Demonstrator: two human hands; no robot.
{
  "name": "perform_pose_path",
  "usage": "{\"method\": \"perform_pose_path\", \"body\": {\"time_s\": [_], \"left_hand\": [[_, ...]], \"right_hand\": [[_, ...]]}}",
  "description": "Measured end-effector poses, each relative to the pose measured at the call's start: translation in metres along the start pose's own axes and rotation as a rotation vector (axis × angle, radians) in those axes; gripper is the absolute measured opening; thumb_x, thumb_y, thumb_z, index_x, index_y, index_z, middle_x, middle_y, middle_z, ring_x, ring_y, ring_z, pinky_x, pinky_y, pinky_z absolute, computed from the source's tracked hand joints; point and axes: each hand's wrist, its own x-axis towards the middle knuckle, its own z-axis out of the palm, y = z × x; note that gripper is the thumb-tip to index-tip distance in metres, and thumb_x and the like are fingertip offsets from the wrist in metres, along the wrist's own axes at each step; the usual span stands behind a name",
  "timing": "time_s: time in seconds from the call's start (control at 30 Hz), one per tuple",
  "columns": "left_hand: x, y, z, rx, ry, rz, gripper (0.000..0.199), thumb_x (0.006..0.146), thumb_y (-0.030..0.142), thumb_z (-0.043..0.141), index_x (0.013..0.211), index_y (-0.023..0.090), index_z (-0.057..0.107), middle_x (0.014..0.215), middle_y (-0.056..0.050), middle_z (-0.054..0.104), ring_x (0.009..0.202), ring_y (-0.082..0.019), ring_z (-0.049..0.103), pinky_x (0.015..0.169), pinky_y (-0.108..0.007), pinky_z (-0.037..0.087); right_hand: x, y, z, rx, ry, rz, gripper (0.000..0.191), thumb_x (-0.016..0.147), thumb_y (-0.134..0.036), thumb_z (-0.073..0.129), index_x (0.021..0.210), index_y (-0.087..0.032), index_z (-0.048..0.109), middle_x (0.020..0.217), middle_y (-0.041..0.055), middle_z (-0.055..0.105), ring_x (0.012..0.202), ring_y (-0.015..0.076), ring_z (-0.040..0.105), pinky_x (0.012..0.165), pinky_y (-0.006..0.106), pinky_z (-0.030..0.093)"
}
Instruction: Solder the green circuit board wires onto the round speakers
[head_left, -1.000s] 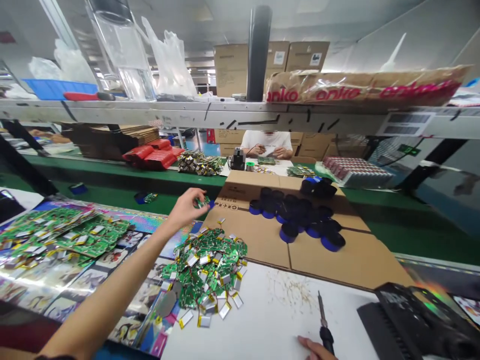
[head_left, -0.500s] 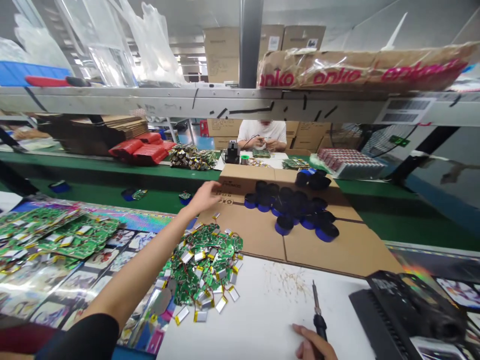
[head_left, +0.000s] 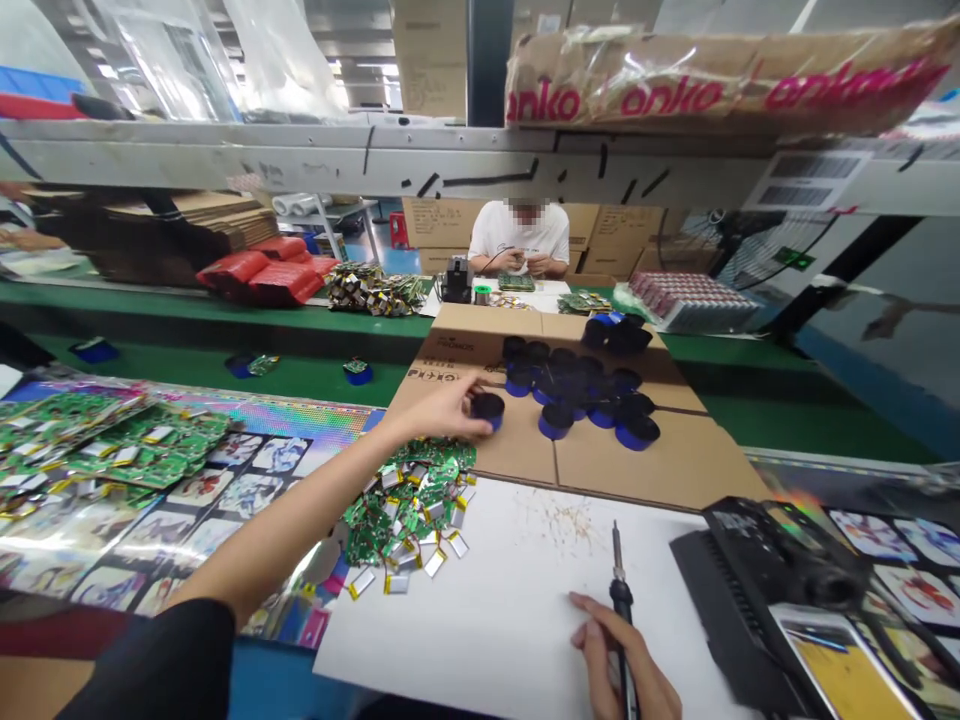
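Observation:
My left hand is closed around a round blue-and-black cup-like housing over the left part of the flattened cardboard. More blue-and-black housings stand in a cluster to its right. Below my left wrist lies a heap of green circuit boards with small silver batteries. My right hand, at the lower right, grips a soldering iron by its dark handle, tip pointing away from me. Thin wire clippings are scattered on the white sheet near the iron's tip.
Stacked circuit boards lie at the left. A black soldering station and a phone are at the right. Beyond the green belt, a person in white works. A shelf beam crosses above.
My left hand has moved right and taken hold of a blue-and-black housing. My right hand still grips the soldering iron. The view has tilted down slightly.

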Motion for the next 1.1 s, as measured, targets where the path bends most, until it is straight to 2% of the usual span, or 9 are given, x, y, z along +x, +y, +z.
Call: {"method": "perform_pose_path", "body": {"time_s": [0.13, 0.27, 0.37, 0.5, 0.6, 0.7, 0.8, 0.93, 1.1], "left_hand": [[-0.073, 0.032, 0.039, -0.014, -0.314, 0.176, 0.077, 0.078, 0.041, 0.092, 0.144, 0.024, 0.056, 0.140, -0.012, 0.070, 0.119, -0.030, 0.072, 0.099, -0.038, 0.056], [-0.112, 0.046, 0.097, 0.195, -0.350, 0.266, 0.067, 0.084, 0.043, 0.090, 0.139, 0.022, 0.060, 0.134, -0.015, 0.071, 0.123, -0.037, 0.068, 0.106, -0.045, 0.052], [-0.122, 0.048, 0.114, 0.263, -0.290, 0.230, 0.072, 0.085, 0.051, 0.089, 0.142, 0.020, 0.058, 0.132, -0.017, 0.068, 0.123, -0.039, 0.065, 0.105, -0.048, 0.052], [-0.119, 0.047, 0.080, 0.145, -0.256, 0.241, 0.086, 0.087, 0.061, 0.084, 0.155, 0.023, 0.049, 0.146, -0.017, 0.062, 0.135, -0.036, 0.060, 0.112, -0.046, 0.050], [-0.100, 0.038, 0.037, 0.122, -0.140, 0.168, 0.044, 0.107, 0.052, 0.061, 0.137, 0.021, 0.066, 0.136, -0.013, 0.070, 0.129, -0.030, 0.065, 0.112, -0.042, 0.050], [-0.074, 0.019, 0.010, 0.230, -0.103, 0.075, 0.034, 0.111, 0.039, 0.048, 0.120, 0.020, 0.075, 0.125, -0.011, 0.076, 0.120, -0.028, 0.069, 0.110, -0.041, 0.050], [-0.051, 0.000, 0.004, 0.288, -0.127, 0.038, 0.029, 0.096, 0.036, 0.071, 0.120, 0.021, 0.077, 0.131, -0.013, 0.072, 0.128, -0.035, 0.065, 0.111, -0.044, 0.048], [-0.030, -0.009, 0.006, 0.261, -0.185, 0.031, 0.026, 0.073, 0.030, 0.087, 0.095, 0.021, 0.076, 0.120, -0.011, 0.072, 0.122, -0.038, 0.065, 0.107, -0.043, 0.048], [-0.014, 0.006, 0.006, 0.085, -0.262, 0.046, 0.024, 0.082, 0.040, 0.079, 0.086, 0.021, 0.065, 0.077, -0.001, 0.067, 0.080, -0.023, 0.067, 0.080, -0.032, 0.049]], "right_hand": [[0.006, 0.005, -0.003, -0.001, -0.064, -0.098, 0.021, 0.102, -0.034, 0.067, 0.116, -0.022, 0.078, 0.088, 0.0042, 0.084, 0.059, 0.0143, 0.077, 0.064, 0.019, 0.065], [0.009, 0.001, -0.005, -0.034, -0.104, -0.091, 0.019, 0.103, -0.028, 0.064, 0.117, -0.021, 0.076, 0.094, 0.0041, 0.086, 0.063, 0.0135, 0.079, 0.073, 0.019, 0.067], [0.007, -0.001, -0.006, -0.039, -0.105, -0.097, 0.019, 0.104, -0.026, 0.063, 0.117, -0.021, 0.075, 0.095, 0.0040, 0.086, 0.065, 0.0132, 0.080, 0.073, 0.019, 0.067], [0.006, 0.002, -0.005, -0.028, -0.092, -0.115, 0.018, 0.104, -0.024, 0.063, 0.119, -0.021, 0.073, 0.098, 0.0042, 0.086, 0.065, 0.0119, 0.079, 0.070, 0.016, 0.066], [0.007, 0.002, -0.005, -0.017, -0.088, -0.133, 0.018, 0.104, -0.024, 0.063, 0.119, -0.021, 0.073, 0.097, 0.0047, 0.085, 0.064, 0.0122, 0.079, 0.070, 0.017, 0.066], [0.008, 0.001, -0.005, -0.015, -0.094, -0.129, 0.018, 0.104, -0.024, 0.064, 0.119, -0.021, 0.073, 0.096, 0.0048, 0.085, 0.064, 0.0124, 0.079, 0.067, 0.017, 0.065], [0.007, 0.001, -0.005, -0.006, -0.094, -0.118, 0.018, 0.104, -0.023, 0.063, 0.120, -0.021, 0.073, 0.096, 0.0045, 0.085, 0.065, 0.0123, 0.079, 0.067, 0.017, 0.066], [0.005, 0.002, -0.004, -0.007, -0.075, -0.096, 0.019, 0.103, -0.024, 0.064, 0.119, -0.022, 0.075, 0.102, 0.0053, 0.086, 0.066, 0.0137, 0.080, 0.068, 0.020, 0.067], [0.004, 0.001, -0.005, -0.004, -0.081, -0.073, 0.019, 0.104, -0.025, 0.064, 0.119, -0.021, 0.075, 0.101, 0.0066, 0.086, 0.067, 0.0151, 0.080, 0.066, 0.022, 0.068]]}}
